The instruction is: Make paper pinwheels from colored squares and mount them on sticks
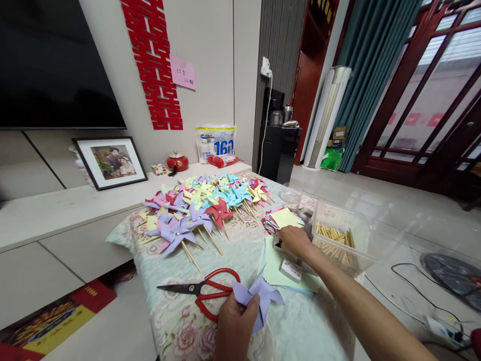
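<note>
My left hand pinches a folded lilac paper pinwheel head with the thumb on its middle, low over the flowered tablecloth. My right hand reaches forward to a small box at the foot of a stack of coloured paper squares; its fingertips are hidden, so what it touches is unclear. A clear plastic tub of wooden sticks stands just right of that hand. Red-handled scissors lie shut beside my left hand.
A heap of finished pinwheels on sticks covers the table's far half. A light green sheet and a small white box lie under my right forearm. A clear cup stands behind. Cables and a power strip lie on the floor right.
</note>
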`<action>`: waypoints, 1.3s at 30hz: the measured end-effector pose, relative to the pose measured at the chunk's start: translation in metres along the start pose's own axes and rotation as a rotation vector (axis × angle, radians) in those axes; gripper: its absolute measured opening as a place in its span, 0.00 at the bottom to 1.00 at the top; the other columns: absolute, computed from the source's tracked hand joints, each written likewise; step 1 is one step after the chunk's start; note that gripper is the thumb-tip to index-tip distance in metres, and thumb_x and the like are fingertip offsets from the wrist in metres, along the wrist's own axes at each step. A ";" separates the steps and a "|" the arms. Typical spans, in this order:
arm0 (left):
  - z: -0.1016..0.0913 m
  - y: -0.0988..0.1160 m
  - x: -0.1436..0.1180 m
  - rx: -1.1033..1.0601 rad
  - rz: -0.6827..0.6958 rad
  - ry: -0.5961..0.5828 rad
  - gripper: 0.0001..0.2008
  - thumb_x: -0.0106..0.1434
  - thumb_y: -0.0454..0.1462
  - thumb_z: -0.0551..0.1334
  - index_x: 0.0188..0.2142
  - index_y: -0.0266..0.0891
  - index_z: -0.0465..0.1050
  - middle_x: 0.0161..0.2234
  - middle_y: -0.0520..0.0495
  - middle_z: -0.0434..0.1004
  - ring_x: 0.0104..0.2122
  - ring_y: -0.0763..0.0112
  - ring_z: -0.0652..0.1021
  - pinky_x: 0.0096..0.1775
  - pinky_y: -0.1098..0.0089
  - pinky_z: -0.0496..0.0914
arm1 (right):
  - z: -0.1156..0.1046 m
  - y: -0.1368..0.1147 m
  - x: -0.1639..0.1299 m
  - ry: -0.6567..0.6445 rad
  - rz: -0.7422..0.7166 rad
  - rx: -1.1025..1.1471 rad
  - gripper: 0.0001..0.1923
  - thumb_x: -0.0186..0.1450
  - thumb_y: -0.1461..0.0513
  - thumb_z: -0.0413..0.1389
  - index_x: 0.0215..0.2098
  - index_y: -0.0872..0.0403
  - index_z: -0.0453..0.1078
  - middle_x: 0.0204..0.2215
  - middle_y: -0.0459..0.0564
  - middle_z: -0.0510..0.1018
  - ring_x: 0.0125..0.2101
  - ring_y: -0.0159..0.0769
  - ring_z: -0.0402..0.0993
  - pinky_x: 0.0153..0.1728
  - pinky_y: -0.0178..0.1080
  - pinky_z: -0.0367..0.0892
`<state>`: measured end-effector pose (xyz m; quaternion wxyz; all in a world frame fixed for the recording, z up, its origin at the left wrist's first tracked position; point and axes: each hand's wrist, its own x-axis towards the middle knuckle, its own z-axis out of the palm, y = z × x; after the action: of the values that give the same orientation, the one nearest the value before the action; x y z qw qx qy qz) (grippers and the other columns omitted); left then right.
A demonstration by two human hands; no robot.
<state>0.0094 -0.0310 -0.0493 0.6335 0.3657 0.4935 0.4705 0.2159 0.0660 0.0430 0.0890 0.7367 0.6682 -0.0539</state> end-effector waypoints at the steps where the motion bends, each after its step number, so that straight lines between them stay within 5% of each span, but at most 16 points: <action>1: 0.000 0.000 0.000 0.006 0.009 -0.005 0.16 0.47 0.45 0.71 0.29 0.35 0.79 0.26 0.45 0.81 0.30 0.59 0.79 0.33 0.67 0.71 | 0.001 0.001 0.000 -0.015 0.004 -0.003 0.17 0.70 0.58 0.58 0.55 0.56 0.69 0.52 0.55 0.75 0.47 0.43 0.76 0.46 0.49 0.74; 6: 0.000 -0.005 0.005 0.041 0.019 0.057 0.18 0.42 0.47 0.73 0.26 0.35 0.78 0.24 0.44 0.81 0.29 0.56 0.79 0.32 0.65 0.71 | 0.005 0.005 0.000 -0.065 0.002 0.017 0.16 0.71 0.58 0.58 0.55 0.55 0.69 0.52 0.54 0.75 0.47 0.42 0.76 0.46 0.49 0.74; 11: -0.001 0.004 0.004 0.059 0.009 -0.020 0.16 0.45 0.46 0.72 0.28 0.35 0.78 0.26 0.44 0.82 0.30 0.57 0.79 0.34 0.66 0.72 | 0.004 0.009 -0.001 -0.055 -0.015 0.072 0.14 0.71 0.57 0.57 0.51 0.56 0.71 0.48 0.52 0.77 0.44 0.40 0.77 0.45 0.48 0.74; 19: 0.000 0.003 0.006 0.134 0.041 0.045 0.15 0.43 0.45 0.72 0.25 0.36 0.77 0.22 0.46 0.79 0.27 0.59 0.78 0.31 0.66 0.71 | 0.004 0.005 -0.012 0.140 0.011 0.164 0.09 0.61 0.68 0.54 0.36 0.60 0.76 0.38 0.64 0.82 0.40 0.53 0.79 0.33 0.41 0.63; 26: -0.001 -0.006 0.004 -0.115 0.023 0.033 0.16 0.46 0.45 0.72 0.30 0.35 0.79 0.26 0.45 0.82 0.30 0.57 0.80 0.35 0.65 0.73 | -0.009 0.009 -0.038 0.265 -0.081 0.458 0.05 0.60 0.66 0.51 0.29 0.54 0.69 0.31 0.55 0.81 0.34 0.43 0.78 0.33 0.38 0.62; 32: 0.002 0.015 -0.007 -0.314 -0.079 0.029 0.15 0.47 0.41 0.73 0.33 0.35 0.78 0.31 0.45 0.84 0.32 0.59 0.82 0.38 0.64 0.74 | 0.025 -0.013 -0.069 0.055 -0.192 1.010 0.07 0.59 0.62 0.52 0.24 0.49 0.57 0.19 0.43 0.75 0.22 0.35 0.76 0.24 0.34 0.67; 36: 0.003 0.020 -0.010 -0.395 -0.065 0.005 0.14 0.47 0.39 0.73 0.34 0.36 0.79 0.30 0.46 0.84 0.31 0.61 0.81 0.40 0.64 0.74 | 0.046 -0.030 -0.085 -0.117 -0.250 1.492 0.05 0.51 0.65 0.58 0.27 0.53 0.68 0.19 0.40 0.74 0.19 0.29 0.70 0.24 0.32 0.64; 39: 0.004 0.021 -0.011 -0.369 -0.057 0.025 0.12 0.48 0.38 0.72 0.32 0.35 0.79 0.27 0.47 0.82 0.29 0.64 0.80 0.36 0.66 0.73 | 0.054 -0.030 -0.093 -0.166 -0.228 1.613 0.08 0.53 0.61 0.63 0.30 0.56 0.73 0.20 0.41 0.75 0.19 0.27 0.69 0.24 0.32 0.64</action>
<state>0.0076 -0.0352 -0.0259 0.6968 0.2232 0.4167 0.5395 0.1784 -0.0325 0.0067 -0.4252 0.4954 0.4858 -0.5812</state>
